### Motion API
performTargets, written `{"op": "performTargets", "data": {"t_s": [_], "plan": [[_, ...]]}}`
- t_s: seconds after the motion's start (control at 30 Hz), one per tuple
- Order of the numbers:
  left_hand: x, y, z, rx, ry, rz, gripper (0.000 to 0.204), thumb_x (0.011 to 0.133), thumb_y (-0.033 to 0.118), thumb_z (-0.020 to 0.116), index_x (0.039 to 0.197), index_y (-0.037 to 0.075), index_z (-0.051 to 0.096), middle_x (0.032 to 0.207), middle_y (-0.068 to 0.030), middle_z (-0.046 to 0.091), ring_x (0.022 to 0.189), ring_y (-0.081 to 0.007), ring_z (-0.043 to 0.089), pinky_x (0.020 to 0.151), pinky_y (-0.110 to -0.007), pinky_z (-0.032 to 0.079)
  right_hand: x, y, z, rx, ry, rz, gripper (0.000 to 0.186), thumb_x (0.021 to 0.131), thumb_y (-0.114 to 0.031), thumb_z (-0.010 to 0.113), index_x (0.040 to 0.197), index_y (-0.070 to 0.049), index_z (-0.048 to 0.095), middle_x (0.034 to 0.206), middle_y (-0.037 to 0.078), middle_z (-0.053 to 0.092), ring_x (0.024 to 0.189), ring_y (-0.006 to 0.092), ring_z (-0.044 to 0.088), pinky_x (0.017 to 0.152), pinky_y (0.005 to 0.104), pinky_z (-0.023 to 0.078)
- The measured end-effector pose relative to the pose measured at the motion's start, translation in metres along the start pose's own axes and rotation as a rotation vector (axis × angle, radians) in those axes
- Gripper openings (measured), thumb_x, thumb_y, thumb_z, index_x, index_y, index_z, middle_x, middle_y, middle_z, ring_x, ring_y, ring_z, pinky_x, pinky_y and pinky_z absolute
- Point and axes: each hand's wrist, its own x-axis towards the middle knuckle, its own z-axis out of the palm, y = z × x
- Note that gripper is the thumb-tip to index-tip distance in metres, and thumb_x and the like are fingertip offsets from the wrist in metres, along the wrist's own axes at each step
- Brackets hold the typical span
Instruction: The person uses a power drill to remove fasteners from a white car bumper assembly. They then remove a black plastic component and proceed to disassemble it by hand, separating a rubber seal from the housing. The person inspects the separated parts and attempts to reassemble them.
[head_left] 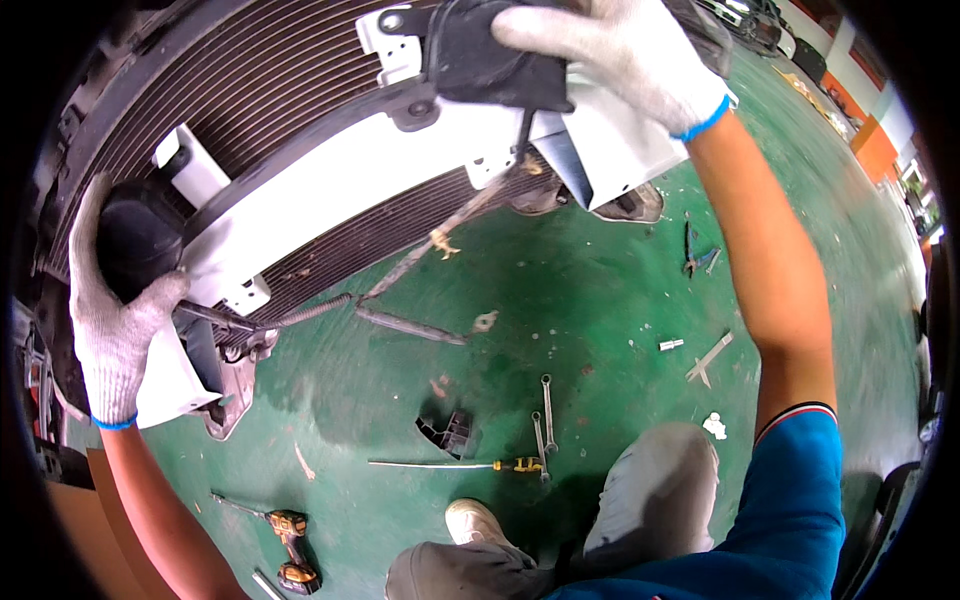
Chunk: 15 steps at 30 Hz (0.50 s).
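Note:
My left hand, in a white knit glove with a blue cuff, is closed round a black rounded car horn at the left end of the white bumper beam. At top centre my right hand, gloved alike, grips a second black car horn; its thumb lies across the casing and the other fingers are partly hidden. A wiring harness, partly taped, runs between the two horns and hangs below the beam. Behind the beam stands the finned radiator.
On the green floor lie a yellow-handled screwdriver, combination wrenches, a black plastic bracket, pliers, a socket and a cordless drill. White brackets jut from the beam's right end.

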Motion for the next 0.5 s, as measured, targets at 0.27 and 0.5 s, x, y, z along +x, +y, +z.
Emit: {"op": "performTargets", "data": {"t_s": [0.27,0.5], "plan": [[-0.003,-0.01,-0.003,0.034,-0.014,-0.014,0.105,0.066,0.028,0.088,0.156,0.003,0.039,0.155,-0.0153,0.046,0.142,-0.0279,0.044,0.123,-0.041,0.03,-0.08,0.04,0.053,-0.732,0.118,-0.639,0.067,0.08,-0.035,0.083,0.136,-0.003,0.063,0.121,0.014,0.07,0.102,0.0286,0.07,0.088,0.0383,0.057],[-0.002,-0.003,-0.007,0.098,-0.047,-0.033,0.116,0.066,0.045,0.093,0.158,0.003,0.035,0.159,-0.0146,0.042,0.146,-0.0276,0.039,0.124,-0.042,0.028,-0.141,0.07,0.098,-0.53,0.02,-0.397,0.074,0.074,-0.032,0.083,0.139,-0.009,0.059,0.115,0.01,0.066,0.09,0.0258,0.067,0.069,0.0355,0.059]]}}
